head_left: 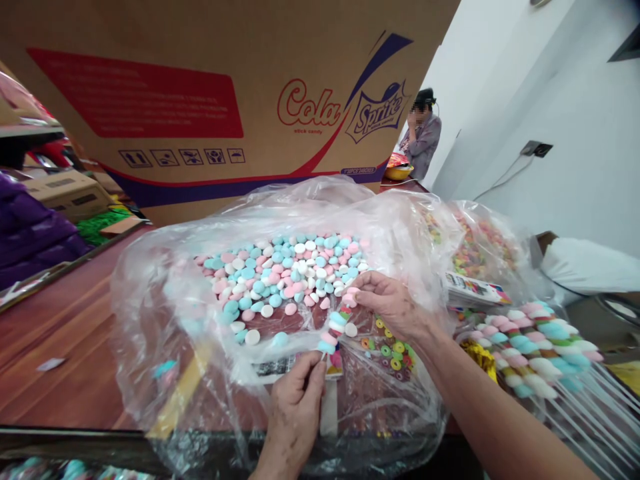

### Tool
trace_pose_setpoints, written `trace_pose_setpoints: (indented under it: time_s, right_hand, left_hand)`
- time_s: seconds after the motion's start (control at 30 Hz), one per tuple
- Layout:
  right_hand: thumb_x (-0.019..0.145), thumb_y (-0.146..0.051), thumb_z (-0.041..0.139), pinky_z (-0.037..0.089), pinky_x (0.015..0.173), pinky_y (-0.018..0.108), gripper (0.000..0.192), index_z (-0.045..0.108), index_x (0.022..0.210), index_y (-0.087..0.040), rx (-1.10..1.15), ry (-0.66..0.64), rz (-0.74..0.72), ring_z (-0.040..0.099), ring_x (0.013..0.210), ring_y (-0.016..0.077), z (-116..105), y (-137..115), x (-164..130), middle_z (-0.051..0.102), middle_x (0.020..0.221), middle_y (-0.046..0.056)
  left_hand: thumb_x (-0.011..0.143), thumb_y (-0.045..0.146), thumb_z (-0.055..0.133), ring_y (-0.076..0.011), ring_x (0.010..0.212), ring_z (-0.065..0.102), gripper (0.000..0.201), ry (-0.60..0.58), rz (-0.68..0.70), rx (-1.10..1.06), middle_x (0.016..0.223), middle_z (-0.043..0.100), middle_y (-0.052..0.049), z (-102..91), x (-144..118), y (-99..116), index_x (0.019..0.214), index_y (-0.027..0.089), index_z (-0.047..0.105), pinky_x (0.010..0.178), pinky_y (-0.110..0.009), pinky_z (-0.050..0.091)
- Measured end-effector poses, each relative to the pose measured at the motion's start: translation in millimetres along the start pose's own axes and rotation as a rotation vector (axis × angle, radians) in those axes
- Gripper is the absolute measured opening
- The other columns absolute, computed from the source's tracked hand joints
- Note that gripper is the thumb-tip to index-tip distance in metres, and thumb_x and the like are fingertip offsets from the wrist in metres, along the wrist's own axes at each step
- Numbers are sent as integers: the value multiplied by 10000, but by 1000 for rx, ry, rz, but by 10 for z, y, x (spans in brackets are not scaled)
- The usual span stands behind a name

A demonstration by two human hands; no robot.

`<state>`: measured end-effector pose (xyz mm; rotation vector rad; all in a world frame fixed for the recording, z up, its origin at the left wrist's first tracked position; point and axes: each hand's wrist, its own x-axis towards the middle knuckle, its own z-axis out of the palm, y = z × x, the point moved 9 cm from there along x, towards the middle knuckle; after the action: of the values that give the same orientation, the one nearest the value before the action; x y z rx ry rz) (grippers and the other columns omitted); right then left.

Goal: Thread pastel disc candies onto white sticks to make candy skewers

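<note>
My left hand (296, 403) pinches the lower end of a stick carrying a candy skewer (335, 325), tilted up to the right. Blue, pink, white and darker coloured pieces are threaded along it. At its top end, my right hand (393, 303) pinches a pink candy (351, 296) between thumb and fingertips; whether the stick's tip is inside it is hidden. Just beyond lie many loose pink, blue and white candies (280, 270) on a clear plastic bag (155, 320). Small ring-shaped candies (395, 350) rest below my right hand.
A large cardboard box (190, 80) stands behind the candies. Finished-looking candy skewers (537, 343) are piled at right, near bags of colourful candy (480, 240) and a stack of printed cards (473, 290). Another person (425, 137) is at the back right. The wooden table (75, 333) extends left.
</note>
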<state>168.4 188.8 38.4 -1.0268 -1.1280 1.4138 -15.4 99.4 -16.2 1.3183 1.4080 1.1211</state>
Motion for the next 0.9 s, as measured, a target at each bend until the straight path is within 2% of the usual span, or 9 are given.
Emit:
trace_pose_setpoints:
  time_s: [0.23, 0.43, 0.6, 0.73, 0.9]
  right_hand:
    - [735, -355, 773, 494, 615, 232, 243, 666, 876, -189, -53, -70, -22, 640, 677, 123, 32, 33, -45, 709, 815, 2]
    - [766, -397, 741, 491, 534, 229, 253, 671, 908, -199, -133, 1, -17, 637, 592, 120, 74, 70, -124, 720, 770, -7]
    - [784, -362, 724, 512, 600, 240, 173, 682, 846, -206, -192, -24, -96, 661, 645, 130, 147, 4, -126, 723, 735, -17]
    - [813, -365, 690, 493, 571, 227, 173, 709, 886, -209, -280, -67, -81, 644, 636, 125, 187, -52, -123, 723, 751, -17]
    - [842, -373, 665, 510, 669, 248, 189, 732, 925, -217, -364, -91, -110, 659, 740, 139, 181, -38, -135, 726, 815, -15]
  left_hand:
    - [837, 394, 591, -129, 495, 414, 240, 14, -13, -17, 517, 464, 53, 3, 2, -26, 779, 186, 695, 500, -224, 325]
    - [845, 390, 586, -123, 494, 416, 241, 23, 4, -11, 522, 461, 57, -5, -2, -22, 744, 188, 671, 507, -218, 336]
    - [859, 385, 574, -127, 508, 435, 243, -18, 9, 4, 531, 456, 58, 11, 3, -11, 742, 190, 658, 525, -216, 354]
    - [848, 377, 579, -127, 522, 436, 245, -8, 11, -20, 551, 471, 51, 5, -3, 6, 694, 195, 634, 515, -212, 345]
    - [857, 387, 569, -114, 471, 388, 261, -21, -34, -40, 520, 439, 62, 21, -4, -51, 683, 197, 614, 451, -206, 299]
